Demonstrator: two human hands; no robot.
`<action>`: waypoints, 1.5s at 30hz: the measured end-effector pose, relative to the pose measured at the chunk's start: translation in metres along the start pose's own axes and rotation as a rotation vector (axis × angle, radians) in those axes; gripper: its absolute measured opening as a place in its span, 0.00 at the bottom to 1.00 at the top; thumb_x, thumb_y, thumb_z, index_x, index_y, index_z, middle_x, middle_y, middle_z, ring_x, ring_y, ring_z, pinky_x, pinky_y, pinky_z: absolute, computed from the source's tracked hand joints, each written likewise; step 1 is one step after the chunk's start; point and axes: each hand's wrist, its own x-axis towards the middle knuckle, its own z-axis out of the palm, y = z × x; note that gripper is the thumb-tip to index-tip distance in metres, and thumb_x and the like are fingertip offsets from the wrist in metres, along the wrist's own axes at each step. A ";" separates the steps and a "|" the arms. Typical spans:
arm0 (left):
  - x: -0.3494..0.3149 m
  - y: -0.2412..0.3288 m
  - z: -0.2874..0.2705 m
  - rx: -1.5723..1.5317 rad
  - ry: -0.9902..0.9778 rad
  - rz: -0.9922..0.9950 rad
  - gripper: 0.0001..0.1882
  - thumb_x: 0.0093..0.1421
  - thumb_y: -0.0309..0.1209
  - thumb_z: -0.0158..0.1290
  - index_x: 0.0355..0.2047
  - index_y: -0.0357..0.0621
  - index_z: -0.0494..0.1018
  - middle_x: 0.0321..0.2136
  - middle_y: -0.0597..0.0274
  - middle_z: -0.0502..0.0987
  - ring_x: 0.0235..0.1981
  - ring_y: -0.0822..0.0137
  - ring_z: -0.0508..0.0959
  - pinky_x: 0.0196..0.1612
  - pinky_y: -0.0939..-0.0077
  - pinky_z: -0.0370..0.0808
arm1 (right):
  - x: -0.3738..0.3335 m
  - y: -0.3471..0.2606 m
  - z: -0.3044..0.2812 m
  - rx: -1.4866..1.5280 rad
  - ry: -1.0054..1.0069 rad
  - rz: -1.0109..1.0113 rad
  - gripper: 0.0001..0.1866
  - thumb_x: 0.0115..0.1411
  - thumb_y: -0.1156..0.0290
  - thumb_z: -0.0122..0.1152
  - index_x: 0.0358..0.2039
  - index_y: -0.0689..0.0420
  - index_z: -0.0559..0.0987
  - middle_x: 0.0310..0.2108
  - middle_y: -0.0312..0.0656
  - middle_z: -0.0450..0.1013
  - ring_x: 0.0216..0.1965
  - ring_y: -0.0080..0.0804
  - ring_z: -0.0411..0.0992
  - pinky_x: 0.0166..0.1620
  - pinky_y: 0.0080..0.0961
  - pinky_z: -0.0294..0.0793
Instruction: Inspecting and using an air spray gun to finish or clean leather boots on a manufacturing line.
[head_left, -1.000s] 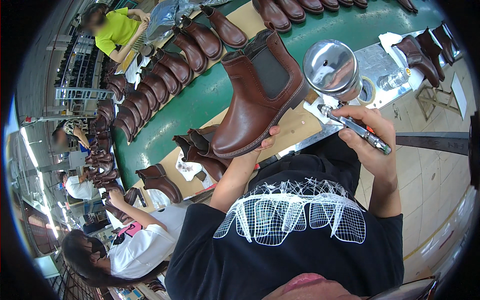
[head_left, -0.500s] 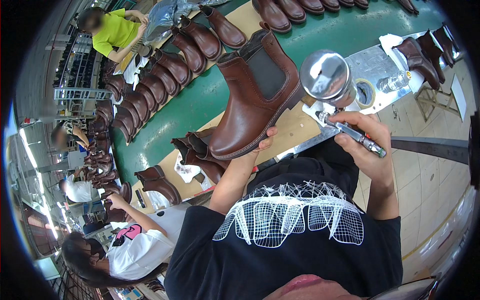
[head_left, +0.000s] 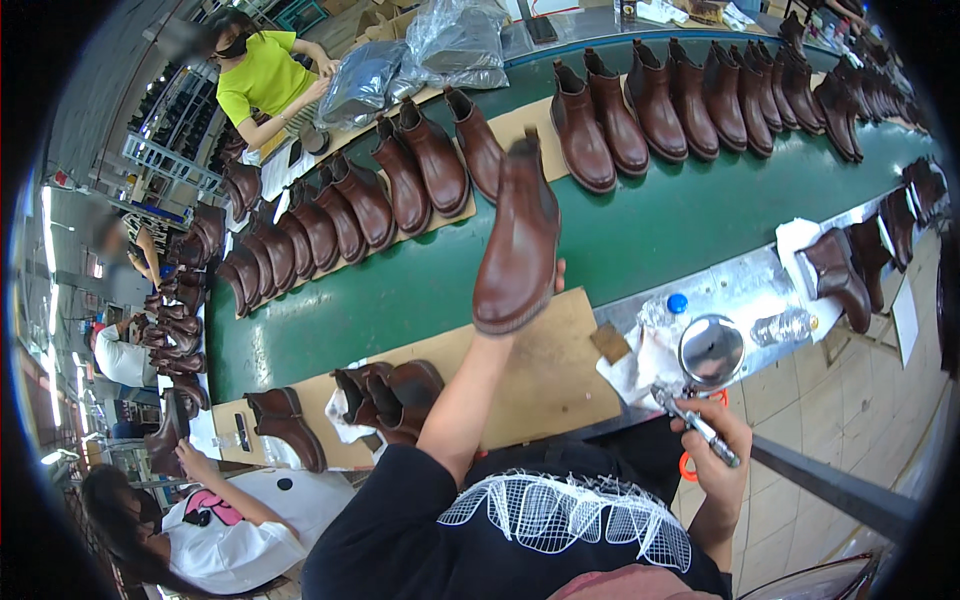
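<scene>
Shoe factory: boot-lined conveyor belt (head_left: 640,235)

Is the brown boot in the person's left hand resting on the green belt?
No: the left hand holds the brown boot up in the air, above the green belt and the cardboard sheet.

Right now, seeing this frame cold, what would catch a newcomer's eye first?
Most striking is the brown ankle boot held up by the left hand at the centre, over the cardboard sheet. Lower right, the right hand grips a metal spray gun with a shiny cup. Behind them, rows of matching brown boots line the green conveyor belt.
</scene>
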 end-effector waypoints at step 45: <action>0.004 0.053 0.120 0.499 0.099 0.678 0.43 0.59 0.62 0.51 0.64 0.42 0.61 0.59 0.46 0.69 0.58 0.51 0.71 0.55 0.48 0.72 | -0.033 0.003 0.017 -0.068 -0.026 -0.117 0.18 0.53 0.80 0.55 0.46 0.66 0.79 0.32 0.42 0.78 0.27 0.16 0.70 0.32 0.13 0.67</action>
